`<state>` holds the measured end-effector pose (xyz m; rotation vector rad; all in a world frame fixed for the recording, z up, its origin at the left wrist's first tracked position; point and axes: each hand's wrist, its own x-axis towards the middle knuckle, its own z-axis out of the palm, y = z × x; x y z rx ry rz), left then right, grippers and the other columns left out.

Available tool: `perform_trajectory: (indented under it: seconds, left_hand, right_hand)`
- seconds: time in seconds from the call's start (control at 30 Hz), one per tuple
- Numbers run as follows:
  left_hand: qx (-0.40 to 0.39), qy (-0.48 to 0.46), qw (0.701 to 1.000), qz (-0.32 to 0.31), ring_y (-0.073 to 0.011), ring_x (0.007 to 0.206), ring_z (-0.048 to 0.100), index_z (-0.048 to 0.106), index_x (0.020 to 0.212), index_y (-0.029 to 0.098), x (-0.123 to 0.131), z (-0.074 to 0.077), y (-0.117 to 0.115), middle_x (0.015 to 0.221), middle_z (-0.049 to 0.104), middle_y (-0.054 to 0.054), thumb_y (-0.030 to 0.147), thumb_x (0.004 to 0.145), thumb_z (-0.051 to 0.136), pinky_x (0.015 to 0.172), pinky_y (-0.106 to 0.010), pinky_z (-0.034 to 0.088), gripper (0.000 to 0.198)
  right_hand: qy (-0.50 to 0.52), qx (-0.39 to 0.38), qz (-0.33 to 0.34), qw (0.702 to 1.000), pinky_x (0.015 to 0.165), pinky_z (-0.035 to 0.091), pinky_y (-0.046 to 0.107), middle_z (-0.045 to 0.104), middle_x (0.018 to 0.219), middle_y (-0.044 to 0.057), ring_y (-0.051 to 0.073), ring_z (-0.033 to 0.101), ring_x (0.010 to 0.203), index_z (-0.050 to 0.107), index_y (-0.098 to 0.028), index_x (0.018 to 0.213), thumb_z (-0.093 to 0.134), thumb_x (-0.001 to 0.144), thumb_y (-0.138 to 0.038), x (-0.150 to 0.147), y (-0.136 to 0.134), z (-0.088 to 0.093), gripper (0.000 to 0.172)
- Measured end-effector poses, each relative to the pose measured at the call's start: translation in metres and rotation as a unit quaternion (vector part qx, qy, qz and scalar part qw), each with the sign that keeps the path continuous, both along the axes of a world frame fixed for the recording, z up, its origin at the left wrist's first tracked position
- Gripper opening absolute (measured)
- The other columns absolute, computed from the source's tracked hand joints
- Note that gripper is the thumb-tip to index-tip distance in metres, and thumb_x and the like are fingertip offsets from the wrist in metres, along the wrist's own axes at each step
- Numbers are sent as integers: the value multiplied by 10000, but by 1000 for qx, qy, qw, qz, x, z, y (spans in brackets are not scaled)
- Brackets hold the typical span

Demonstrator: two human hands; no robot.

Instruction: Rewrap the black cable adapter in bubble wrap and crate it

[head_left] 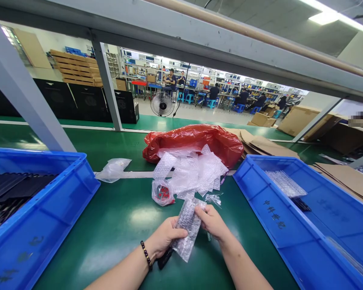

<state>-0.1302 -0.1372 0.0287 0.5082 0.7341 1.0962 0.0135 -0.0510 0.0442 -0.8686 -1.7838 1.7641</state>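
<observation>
My left hand (163, 238) and my right hand (213, 222) both grip a bubble-wrap bag (187, 227) just above the green table. A dark flat part (165, 257) pokes out below my left palm, at the bag's lower end. A beaded bracelet (147, 254) sits on my left wrist. Just beyond my hands lies a pile of bubble-wrap bags (192, 171) and a small clear bag with red pieces (162, 193).
A blue bin (63, 197) with dark flat parts stands at the left; another blue bin (266, 209) at the right holds a wrapped piece. A red plastic bag (196, 141) lies behind the pile, flat cardboard (266, 145) further right. People work at benches far behind.
</observation>
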Motion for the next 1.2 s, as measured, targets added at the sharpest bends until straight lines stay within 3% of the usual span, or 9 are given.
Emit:
perform_trajectory:
  seconds: [0.23, 0.4, 0.5, 0.63, 0.77, 0.83, 0.93, 1.07, 1.2]
  left_hand:
    - [-14, -6, 1000, -12, -110, 608, 545, 650, 841, 74, 1, 2, -2, 718, 610, -68, 174, 527, 758, 582, -203, 399, 347]
    - [-25, 1, 1000, -8, -104, 571, 524, 644, 764, 61, 0, 3, -1, 668, 595, -59, 131, 503, 735, 563, -203, 387, 285]
    - [-42, 8, 999, 26, -94, 543, 506, 631, 733, 59, -3, -1, 0, 644, 579, -48, 122, 502, 711, 541, -198, 375, 253]
    - [-58, 1, 996, 71, -103, 523, 506, 608, 705, 69, -7, -5, 2, 607, 562, -37, 144, 500, 705, 529, -211, 381, 239]
    - [-80, -11, 994, 69, -80, 445, 458, 578, 648, 73, -7, -6, 3, 545, 530, -16, 137, 466, 714, 449, -193, 338, 236]
    - [-84, -17, 995, 52, -80, 438, 462, 580, 644, 65, -7, -5, 2, 537, 530, -21, 124, 455, 710, 434, -186, 334, 237]
    - [-85, -28, 996, 12, -94, 431, 484, 591, 648, 50, -6, 0, 0, 527, 539, -37, 111, 459, 694, 427, -191, 370, 223]
    - [-89, -21, 995, -41, -111, 414, 493, 594, 643, 53, -6, 6, -5, 529, 547, -47, 109, 464, 696, 440, -250, 455, 213]
    - [-95, 1, 992, -88, -110, 400, 484, 584, 640, 61, -8, 1, -9, 525, 528, -36, 162, 494, 746, 436, -286, 479, 240]
  right_hand:
    - [-1, 29, -2, 1000, 443, 221, 202, 275, 443, -23, 62, 267, 474, 378, -137, 518, 484, 764, -565, 1, 1, -6, 505]
    - [-37, 69, 32, 996, 476, 236, 208, 291, 486, -22, 64, 275, 499, 365, -140, 539, 461, 773, -561, 4, 5, 6, 491]
    - [-130, 122, 52, 983, 510, 264, 203, 377, 556, -16, 70, 323, 541, 449, -126, 622, 508, 751, -517, 12, 9, 21, 415]
    - [-348, 221, 92, 906, 533, 283, 208, 527, 673, 4, 95, 434, 605, 525, -141, 687, 591, 698, -438, 30, 2, 30, 304]
    - [-450, 365, 81, 811, 603, 364, 270, 560, 778, 55, 164, 502, 693, 570, -143, 770, 632, 670, -387, 46, -11, 14, 270]
    - [-385, 500, 15, 775, 673, 406, 315, 552, 884, 97, 200, 516, 802, 575, -130, 915, 605, 707, -275, 50, -15, 7, 255]
    - [-191, 685, -59, 700, 817, 404, 366, 513, 1043, 123, 218, 470, 1010, 524, -158, 1095, 523, 764, -145, 45, -18, 9, 331]
    - [-75, 768, 33, 635, 891, 363, 405, 545, 1033, 91, 216, 450, 1054, 555, -154, 1041, 451, 806, -152, 26, -22, 27, 257]
    - [-67, 799, 125, 584, 653, 403, 290, 557, 780, 54, 133, 508, 754, 576, -106, 859, 427, 821, -184, 15, -24, 38, 173]
